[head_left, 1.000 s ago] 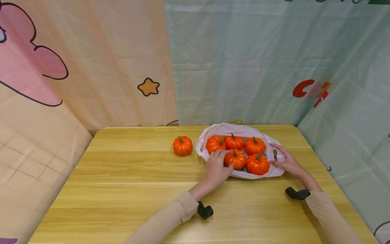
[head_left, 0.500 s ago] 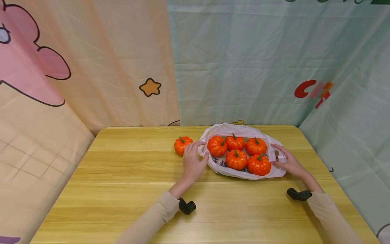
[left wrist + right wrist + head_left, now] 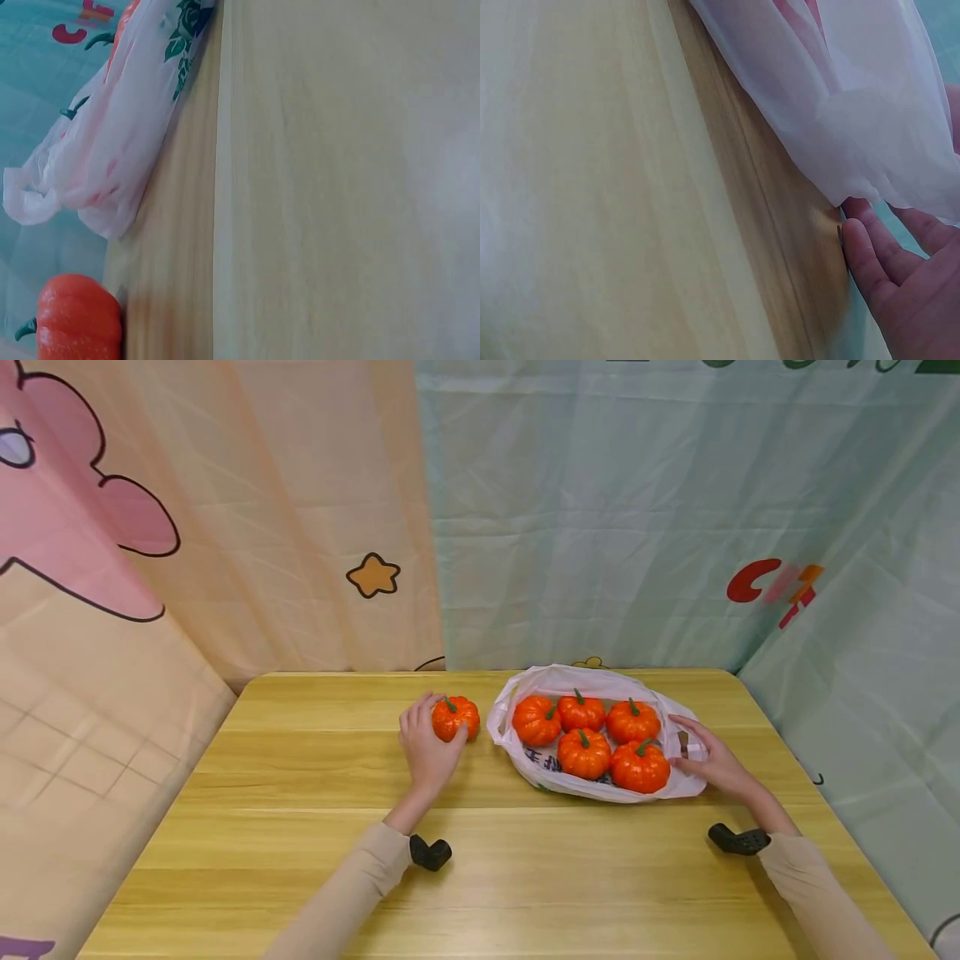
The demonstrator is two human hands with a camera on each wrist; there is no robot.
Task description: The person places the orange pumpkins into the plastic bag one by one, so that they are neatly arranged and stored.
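Observation:
In the head view, my left hand (image 3: 430,747) curls round a small orange pumpkin (image 3: 454,718) on the table, fingers on its left side and thumb at its lower right. That pumpkin (image 3: 75,319) also shows in the left wrist view, where the hand is out of sight. To its right lies a white plastic bag (image 3: 558,675), mouth up, with several orange, green-stemmed pumpkins (image 3: 584,754) inside. My right hand (image 3: 712,764) holds the bag's right end. In the right wrist view, part of the right hand's fingers (image 3: 866,259) is hidden behind the thin plastic.
The wooden table (image 3: 540,877) runs back to a printed curtain (image 3: 570,527), which also hangs along the sides. Black wrist devices (image 3: 431,853) sit at both sleeve cuffs. Green leaf print marks the bag's outer side.
My left hand has moved left, from the pumpkins in the bag past the bag's left rim to the loose pumpkin. The right hand has stayed at the bag's right end.

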